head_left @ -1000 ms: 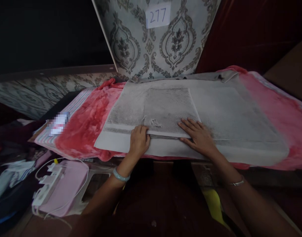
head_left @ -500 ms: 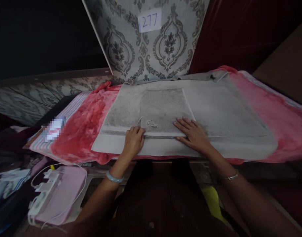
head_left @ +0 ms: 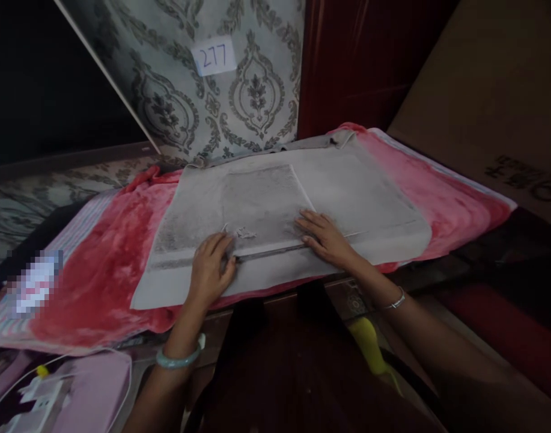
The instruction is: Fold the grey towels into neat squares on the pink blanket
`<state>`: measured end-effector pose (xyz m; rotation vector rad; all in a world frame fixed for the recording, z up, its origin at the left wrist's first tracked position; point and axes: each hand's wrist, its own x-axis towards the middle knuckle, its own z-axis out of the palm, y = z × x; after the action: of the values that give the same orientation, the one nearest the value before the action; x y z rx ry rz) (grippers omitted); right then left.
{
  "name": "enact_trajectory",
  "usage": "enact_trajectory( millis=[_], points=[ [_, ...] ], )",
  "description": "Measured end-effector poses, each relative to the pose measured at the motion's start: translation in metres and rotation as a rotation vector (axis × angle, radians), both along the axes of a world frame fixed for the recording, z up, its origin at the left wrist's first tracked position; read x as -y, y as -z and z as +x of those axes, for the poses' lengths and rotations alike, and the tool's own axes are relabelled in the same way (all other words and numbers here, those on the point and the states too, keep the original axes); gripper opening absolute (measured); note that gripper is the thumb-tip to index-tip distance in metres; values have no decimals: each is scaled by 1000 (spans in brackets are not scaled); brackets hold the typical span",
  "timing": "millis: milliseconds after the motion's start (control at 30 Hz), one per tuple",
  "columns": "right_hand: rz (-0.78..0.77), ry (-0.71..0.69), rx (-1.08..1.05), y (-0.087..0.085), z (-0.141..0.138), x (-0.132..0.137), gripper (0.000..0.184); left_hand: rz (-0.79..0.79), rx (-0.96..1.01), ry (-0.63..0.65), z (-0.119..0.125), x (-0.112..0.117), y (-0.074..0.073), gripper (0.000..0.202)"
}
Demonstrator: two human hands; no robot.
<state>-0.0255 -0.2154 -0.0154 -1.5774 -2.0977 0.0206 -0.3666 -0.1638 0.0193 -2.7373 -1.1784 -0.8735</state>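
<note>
A grey towel (head_left: 257, 204) lies folded on a larger pale grey cloth (head_left: 369, 204) spread over a red blanket (head_left: 104, 252). My left hand (head_left: 210, 270) rests on the towel's near edge with its fingers curled down over the fold. My right hand (head_left: 324, 237) lies flat on the towel's near right corner, fingers stretched out and together. A small frayed tuft (head_left: 244, 232) shows on the towel between the hands.
A patterned wall panel with a paper tag reading 277 (head_left: 216, 57) stands behind the table. A pink case with white cable and plugs (head_left: 72, 391) sits at lower left. A brown cardboard box (head_left: 491, 102) stands at right.
The view has swung to the right, so everything sits further left in frame. Both hands stay on the towel's near edge; the left hand has slid slightly along it.
</note>
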Motion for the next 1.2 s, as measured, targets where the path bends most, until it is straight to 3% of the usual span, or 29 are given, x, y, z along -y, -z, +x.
enact_trajectory(
  millis=[100, 200, 333, 533, 633, 833, 933, 1033, 1200],
  points=[
    [-10, 15, 39, 2, -4, 9, 52, -17, -104, 51, 17, 3, 2, 57],
    [-31, 6, 119, 7, -8, 15, 52, -99, -225, 72, 30, 5, 14, 62],
    [-30, 8, 135, 12, -9, 15, 54, -141, -246, 59, 30, 3, 26, 63],
    [47, -34, -120, 9, 15, 14, 48, -126, -243, 114, 29, -4, 7, 59],
    [167, 112, -245, 8, 51, 12, 49, -84, -231, 149, 48, -10, -7, 56],
    [273, 543, -308, 9, 143, 19, 49, -43, -227, 205, 113, -26, -26, 53],
    [249, 731, -331, 11, 175, 30, 50, -57, -267, 154, 136, -30, -22, 54],
    [171, 864, -349, 13, 195, 39, 51, -97, -358, 112, 146, -30, -8, 54],
    [60, 953, -270, 11, 209, 43, 44, -70, -386, 98, 147, -28, 5, 53]
  ],
)
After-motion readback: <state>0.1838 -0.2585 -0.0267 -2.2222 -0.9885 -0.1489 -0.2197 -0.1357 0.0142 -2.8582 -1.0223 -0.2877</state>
